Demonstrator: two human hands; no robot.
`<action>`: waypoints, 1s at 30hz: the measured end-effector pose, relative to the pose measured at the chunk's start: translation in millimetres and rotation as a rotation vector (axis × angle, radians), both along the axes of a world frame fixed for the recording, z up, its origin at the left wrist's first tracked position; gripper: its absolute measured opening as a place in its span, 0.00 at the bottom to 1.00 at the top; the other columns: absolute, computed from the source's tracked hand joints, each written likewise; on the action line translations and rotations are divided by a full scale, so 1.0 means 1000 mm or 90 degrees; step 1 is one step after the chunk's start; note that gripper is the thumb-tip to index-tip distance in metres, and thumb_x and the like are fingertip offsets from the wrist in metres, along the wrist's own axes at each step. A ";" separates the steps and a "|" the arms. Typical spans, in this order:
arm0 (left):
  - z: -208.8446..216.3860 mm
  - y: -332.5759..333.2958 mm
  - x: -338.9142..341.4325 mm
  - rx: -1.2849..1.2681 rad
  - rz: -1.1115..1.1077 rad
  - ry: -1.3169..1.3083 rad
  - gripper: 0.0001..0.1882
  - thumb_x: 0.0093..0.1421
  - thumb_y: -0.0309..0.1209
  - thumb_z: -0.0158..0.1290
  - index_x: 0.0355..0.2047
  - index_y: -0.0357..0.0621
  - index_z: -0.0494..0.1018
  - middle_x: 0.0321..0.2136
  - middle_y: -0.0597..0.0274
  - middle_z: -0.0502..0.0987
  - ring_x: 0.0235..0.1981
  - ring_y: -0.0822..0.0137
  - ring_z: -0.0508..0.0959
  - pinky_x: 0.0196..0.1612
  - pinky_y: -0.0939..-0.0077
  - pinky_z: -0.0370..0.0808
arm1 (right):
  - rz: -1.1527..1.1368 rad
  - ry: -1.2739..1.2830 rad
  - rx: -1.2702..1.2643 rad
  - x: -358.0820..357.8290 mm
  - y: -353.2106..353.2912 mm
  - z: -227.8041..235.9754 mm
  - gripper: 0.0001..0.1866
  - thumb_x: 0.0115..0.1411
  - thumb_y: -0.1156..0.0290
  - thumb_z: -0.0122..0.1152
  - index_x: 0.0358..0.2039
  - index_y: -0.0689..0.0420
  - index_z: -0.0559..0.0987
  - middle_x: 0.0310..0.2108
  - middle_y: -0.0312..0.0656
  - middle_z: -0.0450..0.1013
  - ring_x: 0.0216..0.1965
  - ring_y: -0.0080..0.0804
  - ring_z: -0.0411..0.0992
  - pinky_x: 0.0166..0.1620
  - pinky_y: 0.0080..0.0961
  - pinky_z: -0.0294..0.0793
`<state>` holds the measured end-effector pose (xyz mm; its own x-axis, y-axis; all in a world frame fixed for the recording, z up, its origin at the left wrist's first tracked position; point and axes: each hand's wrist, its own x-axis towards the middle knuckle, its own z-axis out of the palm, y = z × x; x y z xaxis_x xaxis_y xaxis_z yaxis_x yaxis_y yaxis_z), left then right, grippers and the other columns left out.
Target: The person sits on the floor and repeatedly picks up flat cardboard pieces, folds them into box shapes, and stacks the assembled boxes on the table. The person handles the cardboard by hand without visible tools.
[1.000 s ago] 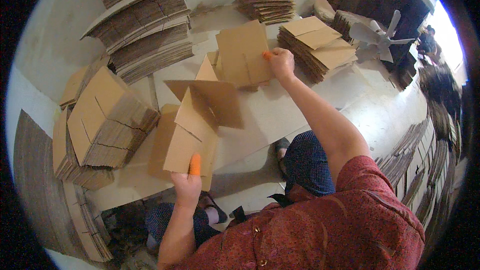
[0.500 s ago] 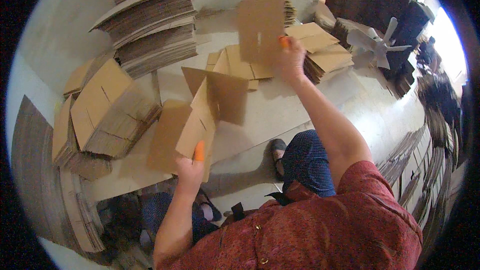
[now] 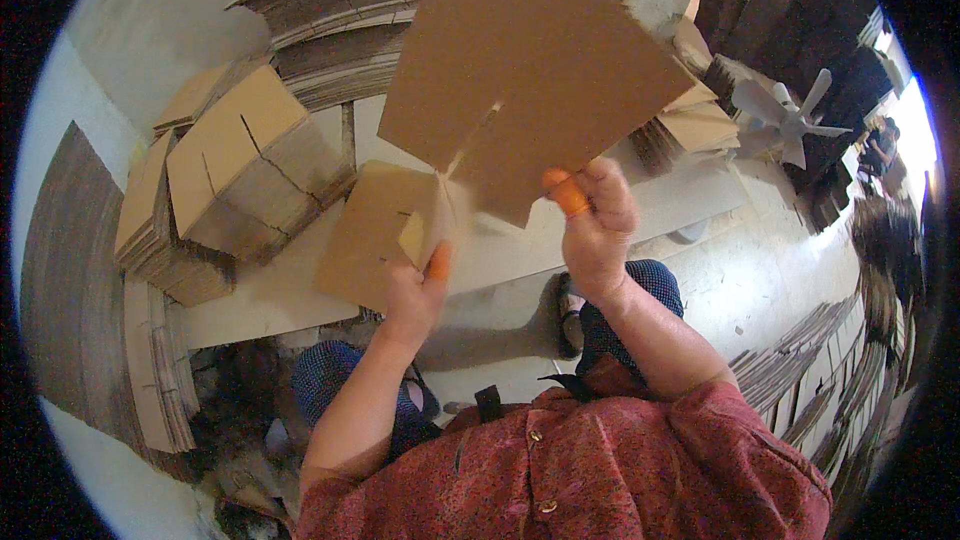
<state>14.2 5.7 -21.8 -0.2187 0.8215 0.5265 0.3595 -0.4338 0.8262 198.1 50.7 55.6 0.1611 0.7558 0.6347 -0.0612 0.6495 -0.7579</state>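
Observation:
My left hand, with an orange finger cover on its thumb, is closed on a slotted cardboard divider piece, seen nearly edge-on and blurred. A large slotted cardboard sheet rises tilted above it, its slot meeting the upright piece. At the sheet's lower right edge is my right hand, its fingers pinched together with an orange cover on one. Its exact hold is partly hidden. Another brown cardboard panel is beside and behind my left hand; whether it is held or lies on the table cannot be told.
Slotted cardboard stacks stand on the left of the pale table. Tall piles rise at the back, with another stack behind the sheet. A white-bladed fan stands at right. Flat cardboard lies along the right floor.
The cardboard sheet in my right hand has come nearer and tilted over the left-hand piece. My right hand has drawn back toward my body. The view has shifted slightly.

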 end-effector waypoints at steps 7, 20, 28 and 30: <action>-0.004 -0.005 -0.003 -0.073 -0.006 0.069 0.17 0.54 0.26 0.56 0.42 0.28 0.70 0.42 0.56 0.75 0.44 0.68 0.73 0.44 0.71 0.71 | -0.001 -0.196 -0.016 0.011 -0.008 0.000 0.10 0.53 0.84 0.58 0.36 0.60 0.74 0.31 0.37 0.75 0.31 0.19 0.70 0.35 0.16 0.69; -0.003 0.001 0.008 -0.092 0.023 0.173 0.11 0.55 0.28 0.54 0.38 0.35 0.73 0.31 0.48 0.77 0.33 0.51 0.77 0.34 0.65 0.73 | -0.074 -0.357 -0.038 0.016 -0.014 -0.037 0.05 0.52 0.79 0.60 0.26 0.60 0.71 0.18 0.48 0.67 0.15 0.32 0.60 0.20 0.25 0.63; -0.005 0.005 0.012 0.004 -0.035 0.106 0.15 0.54 0.30 0.56 0.40 0.35 0.72 0.30 0.47 0.78 0.31 0.50 0.78 0.32 0.66 0.74 | 0.059 -0.305 -0.092 0.023 -0.026 -0.061 0.14 0.52 0.79 0.60 0.40 0.62 0.73 0.27 0.47 0.74 0.23 0.38 0.72 0.34 0.23 0.73; -0.003 0.000 0.014 -0.046 -0.062 0.029 0.20 0.54 0.31 0.57 0.45 0.34 0.69 0.32 0.47 0.77 0.32 0.53 0.79 0.34 0.67 0.74 | -0.050 -0.305 0.018 0.016 -0.033 -0.018 0.23 0.51 0.77 0.59 0.49 0.59 0.67 0.30 0.51 0.73 0.30 0.45 0.73 0.32 0.32 0.74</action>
<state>28.6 6.1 -24.6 -0.1132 0.8738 0.4729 0.3560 -0.4087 0.8404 214.5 17.8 38.1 -0.0989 0.7344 0.6715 0.3403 0.6591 -0.6707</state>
